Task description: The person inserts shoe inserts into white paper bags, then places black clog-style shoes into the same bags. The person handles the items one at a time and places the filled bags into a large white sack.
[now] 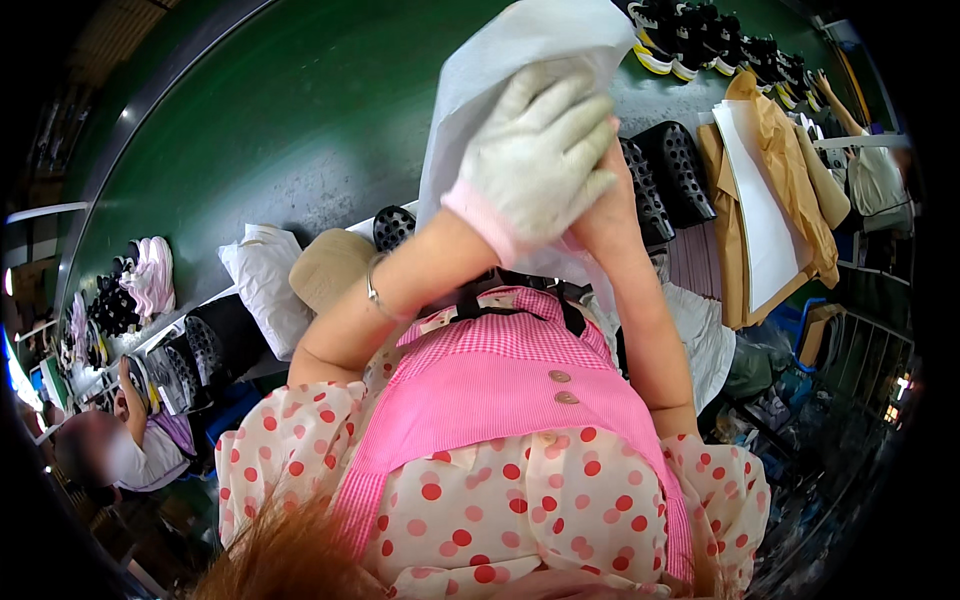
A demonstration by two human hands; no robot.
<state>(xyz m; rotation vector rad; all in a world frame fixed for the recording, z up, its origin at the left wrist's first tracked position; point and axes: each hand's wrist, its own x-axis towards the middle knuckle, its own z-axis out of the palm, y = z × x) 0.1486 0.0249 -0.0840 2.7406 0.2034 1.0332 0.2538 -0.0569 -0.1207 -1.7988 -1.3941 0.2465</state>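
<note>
In front of my chest I hold up a large sheet of thin white paper point(455, 125), curled over at its top. My left hand point(540, 150), in a white glove with a pink cuff, lies across the paper with its fingers bent toward the right hand. Close against it is my bare right hand point(607, 205), partly covered by the glove, its fingers closed at the paper's edge. The two hands overlap. Whether anything else is inside the paper or between the palms is hidden.
A green bench point(290, 130) runs ahead of me. Black studded shoe forms point(678, 172), brown paper point(775, 130) and white sheets point(757, 210) lie right. On the left are a white wrapped bundle point(268, 280), a tan pad point(333, 270) and pink shoes point(150, 277). Another person point(145, 440) is far left.
</note>
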